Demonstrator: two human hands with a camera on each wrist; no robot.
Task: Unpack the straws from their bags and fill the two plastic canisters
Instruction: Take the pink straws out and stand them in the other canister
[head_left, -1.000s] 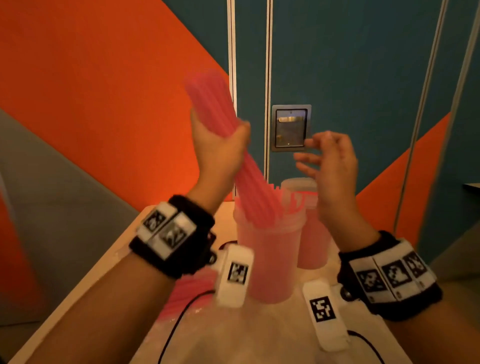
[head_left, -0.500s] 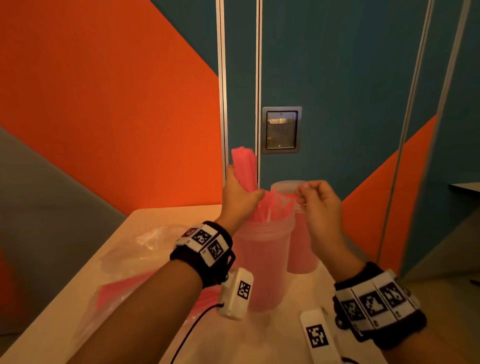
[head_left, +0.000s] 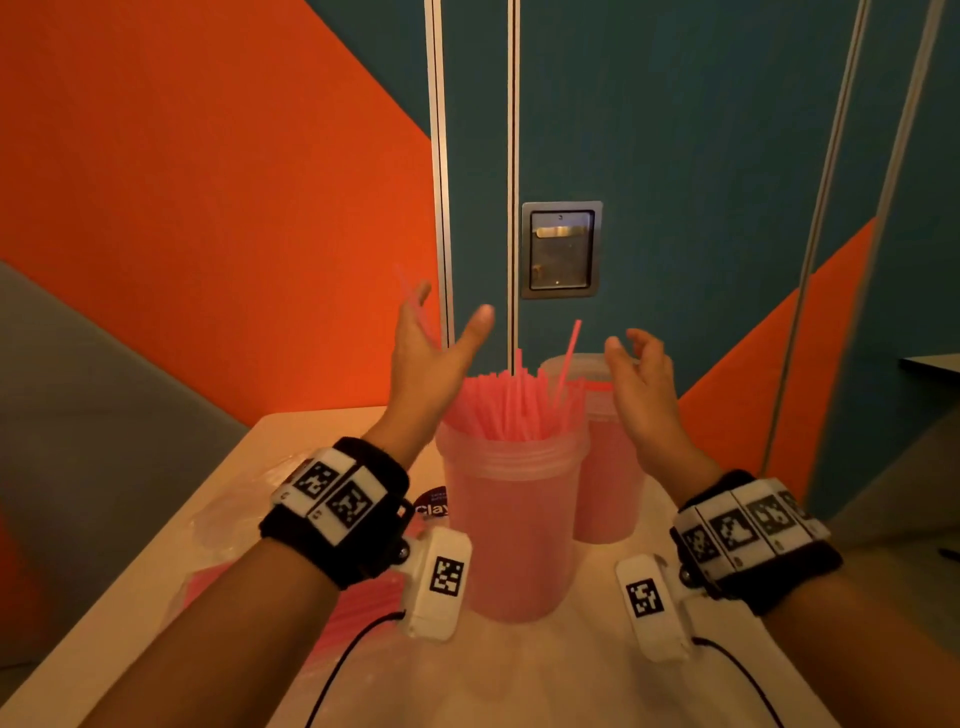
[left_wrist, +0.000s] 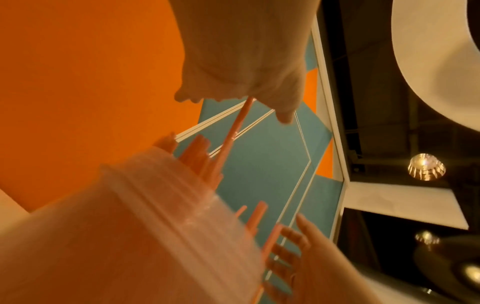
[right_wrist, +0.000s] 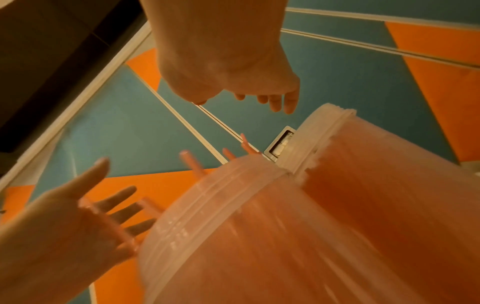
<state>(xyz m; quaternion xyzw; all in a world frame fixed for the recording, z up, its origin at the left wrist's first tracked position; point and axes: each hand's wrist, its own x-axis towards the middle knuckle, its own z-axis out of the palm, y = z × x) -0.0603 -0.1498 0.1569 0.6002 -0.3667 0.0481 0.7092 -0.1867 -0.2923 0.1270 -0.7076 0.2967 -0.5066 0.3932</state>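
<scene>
The near canister stands upright on the table, packed with pink straws whose ends fan out above its rim; one straw pokes up higher than the rest. Just behind it and to its right stands the second canister, also pink with straws inside. The left hand hovers left of the near canister's mouth, fingers spread (a blurred straw or two seems to lie against its fingers). The right hand hovers right of the mouth, fingers loosely curved, holding nothing. Left of the near canister lies a clear plastic bag with pink straws in it.
</scene>
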